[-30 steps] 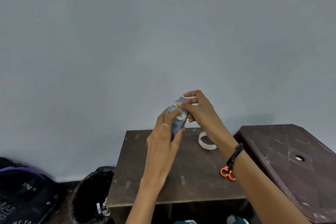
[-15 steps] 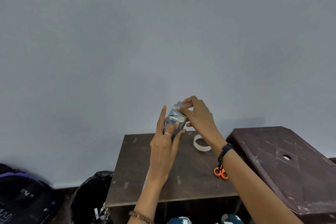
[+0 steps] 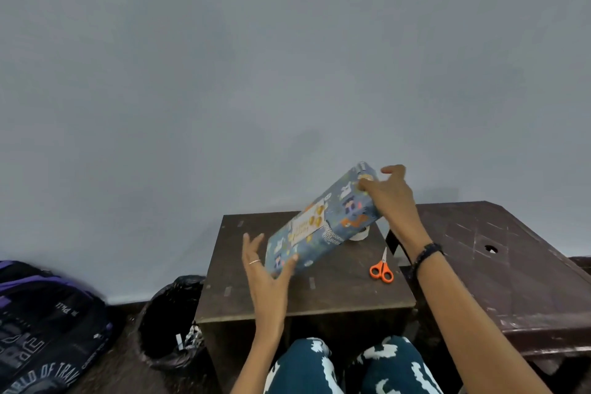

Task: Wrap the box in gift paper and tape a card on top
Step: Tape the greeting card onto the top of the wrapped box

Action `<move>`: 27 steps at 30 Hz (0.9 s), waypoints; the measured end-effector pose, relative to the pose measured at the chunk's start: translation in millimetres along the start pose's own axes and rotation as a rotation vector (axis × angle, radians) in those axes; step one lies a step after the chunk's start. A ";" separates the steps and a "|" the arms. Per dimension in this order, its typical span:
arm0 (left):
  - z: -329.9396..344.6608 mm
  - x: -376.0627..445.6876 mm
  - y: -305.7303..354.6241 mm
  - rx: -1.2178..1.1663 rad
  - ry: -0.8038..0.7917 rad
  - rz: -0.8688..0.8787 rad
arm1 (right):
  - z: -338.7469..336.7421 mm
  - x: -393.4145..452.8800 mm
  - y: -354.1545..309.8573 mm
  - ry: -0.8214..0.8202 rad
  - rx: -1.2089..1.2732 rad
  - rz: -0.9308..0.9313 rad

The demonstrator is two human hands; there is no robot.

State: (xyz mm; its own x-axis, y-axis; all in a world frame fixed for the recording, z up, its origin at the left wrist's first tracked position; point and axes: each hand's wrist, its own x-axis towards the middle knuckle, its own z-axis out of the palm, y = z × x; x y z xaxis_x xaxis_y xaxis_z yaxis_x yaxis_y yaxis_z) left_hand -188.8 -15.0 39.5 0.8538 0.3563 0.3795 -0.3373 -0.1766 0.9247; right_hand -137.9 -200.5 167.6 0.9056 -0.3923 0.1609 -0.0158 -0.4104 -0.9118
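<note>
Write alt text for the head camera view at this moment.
A person holds a gift-wrapped box, card on its face, tilted above a small dark table, left hand at the near end, right hand at the far end; orange scissors lie nearby.

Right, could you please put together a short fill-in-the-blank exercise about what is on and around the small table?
1. The wrapped box is held between the left hand and the ____ hand.
2. The scissors on the table have ____ handles.
3. The card sits on the box's ____ face.
4. The tape roll lies partly hidden behind the ____.

Missing words: right; orange; top; box
</note>
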 end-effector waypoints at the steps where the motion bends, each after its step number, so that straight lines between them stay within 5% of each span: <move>1: -2.5 3.2 -5.5 0.022 0.014 -0.042 | -1.7 0.7 9.4 0.008 0.091 0.041; 7: 4.8 21.9 -47.7 0.736 -0.245 0.286 | 21.9 0.9 94.1 -0.018 0.472 0.370; 12: 8.3 39.9 -80.0 1.021 -0.501 0.351 | 54.7 -1.5 143.7 -0.060 0.626 0.537; 16: 3.3 49.6 -111.5 1.169 -0.555 0.385 | 71.5 3.2 155.6 -0.102 0.581 0.535; 22: -1.1 54.4 -128.7 1.071 -0.516 0.382 | 85.9 8.7 162.9 -0.182 0.022 0.261; 27: 0.1 51.2 -142.1 1.004 -0.477 0.251 | 116.7 -4.1 161.7 -0.145 -0.408 -0.263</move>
State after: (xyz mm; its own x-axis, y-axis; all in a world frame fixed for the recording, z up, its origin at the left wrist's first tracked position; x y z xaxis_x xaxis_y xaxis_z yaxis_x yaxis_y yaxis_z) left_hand -97.1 28.2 -72.4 0.9430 -0.1405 0.3015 -0.2337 -0.9248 0.3001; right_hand -94.7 -169.2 -24.6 0.9504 -0.1259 0.2844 0.0825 -0.7796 -0.6208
